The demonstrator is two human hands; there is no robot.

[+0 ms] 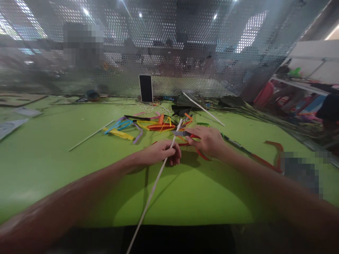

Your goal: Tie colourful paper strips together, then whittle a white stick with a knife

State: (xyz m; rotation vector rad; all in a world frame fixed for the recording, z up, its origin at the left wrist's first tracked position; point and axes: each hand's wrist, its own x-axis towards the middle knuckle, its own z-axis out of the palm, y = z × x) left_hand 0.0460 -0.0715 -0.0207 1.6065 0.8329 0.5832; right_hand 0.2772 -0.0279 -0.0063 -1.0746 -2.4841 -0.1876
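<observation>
A long pale strip (155, 185) runs from the bottom edge up between my hands. My left hand (164, 152) is closed around it, thumb on top, fingers curled underneath. In my right hand (208, 140) is a small knife with a grey blade (180, 133), which lies across the strip near its upper end. Whether the blade cuts into the strip cannot be made out. Just beyond my hands lie coloured strips: orange ones (161, 127), a yellow one (122, 134), blue ones (119, 125) and a purple one (138, 134).
The green table (106, 197) bears a thin stick (91, 135) at left and a phone (146, 88) propped against a perforated metal screen (174, 46). Dark leaf strips (190, 101), another pale strip (203, 109) and a green pen (235, 143) lie farther right.
</observation>
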